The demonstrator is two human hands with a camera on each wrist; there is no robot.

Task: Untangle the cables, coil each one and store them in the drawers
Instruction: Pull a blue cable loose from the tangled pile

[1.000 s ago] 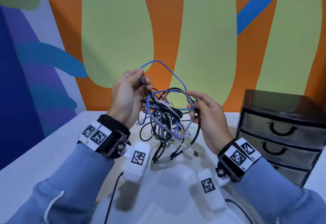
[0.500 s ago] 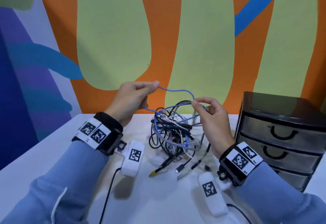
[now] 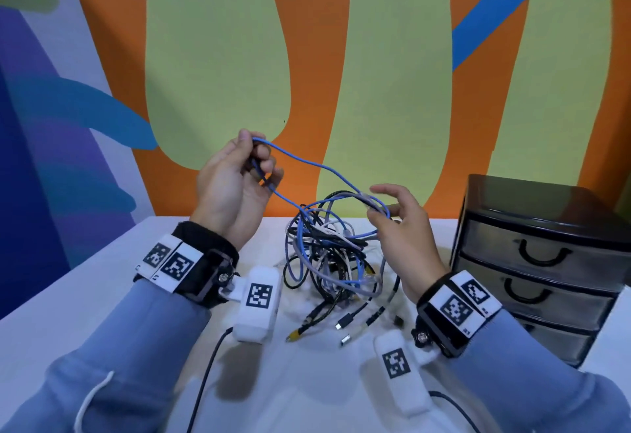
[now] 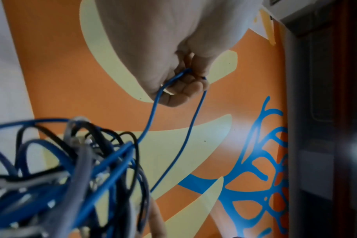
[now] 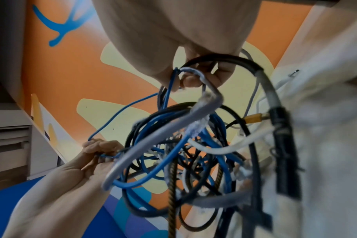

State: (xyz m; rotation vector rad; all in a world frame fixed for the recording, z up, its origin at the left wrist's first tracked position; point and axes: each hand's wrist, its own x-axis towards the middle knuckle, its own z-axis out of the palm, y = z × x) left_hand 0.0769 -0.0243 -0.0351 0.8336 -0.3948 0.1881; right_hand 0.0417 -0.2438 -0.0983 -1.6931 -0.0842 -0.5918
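Note:
A tangle of blue, grey, black and white cables (image 3: 327,255) sits on the white table (image 3: 68,313), its plugs trailing toward me. My left hand (image 3: 252,163) is raised left of the tangle and pinches a loop of thin blue cable (image 3: 307,163) that runs down into it. The left wrist view shows that loop (image 4: 153,112) hanging from my curled fingers (image 4: 185,83). My right hand (image 3: 386,207) is at the tangle's upper right. Its fingers (image 5: 194,77) are curled round grey, blue and black strands (image 5: 183,153), holding them up.
A dark set of three drawers (image 3: 546,262), all closed, stands on the table to the right of my right hand. A painted wall rises right behind the table. Black leads run from my wrist units over the near table.
The tangle, held in the air a second ago, has come down onto the table. My left hand has drawn the thin blue loop out to the left, while my right hand keeps its strands.

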